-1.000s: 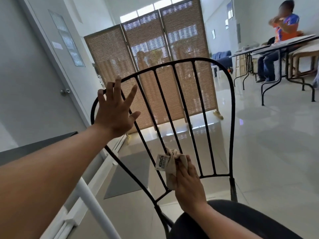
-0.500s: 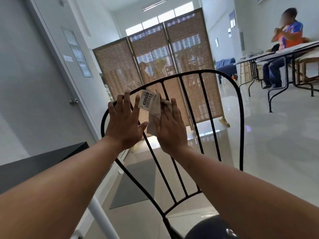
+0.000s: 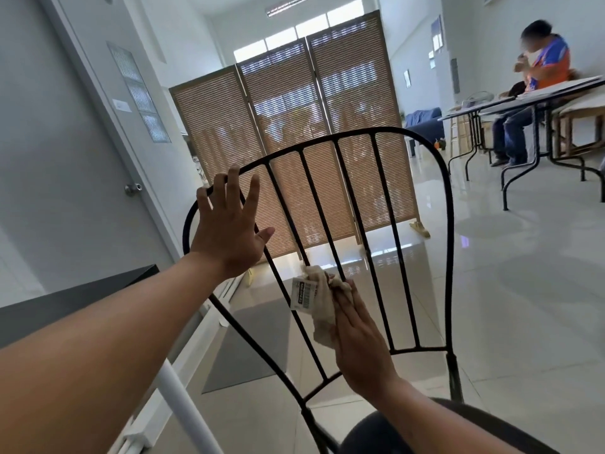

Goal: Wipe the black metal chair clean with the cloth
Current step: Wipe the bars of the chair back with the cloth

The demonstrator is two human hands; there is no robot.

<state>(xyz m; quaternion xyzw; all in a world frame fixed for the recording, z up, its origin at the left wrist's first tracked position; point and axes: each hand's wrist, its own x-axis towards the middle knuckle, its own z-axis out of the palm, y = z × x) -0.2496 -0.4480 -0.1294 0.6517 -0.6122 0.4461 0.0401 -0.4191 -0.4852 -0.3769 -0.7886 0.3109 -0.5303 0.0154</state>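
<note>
left hand (image 3: 229,235) flat against chair (image 3: 447,224) backrest at its upper-left curve, fingers spread, not gripping. right hand (image 3: 358,339) lower on the backrest, fingers together, pressing cloth (image 3: 322,306) onto a middle bar just above the bottom crossbar. white tag (image 3: 302,292) hangs off cloth's left edge. seat (image 3: 393,434) directly below the right hand's wrist

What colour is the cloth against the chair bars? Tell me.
Off-white cloth with a barcoded white tag, seen in the head view.
</note>
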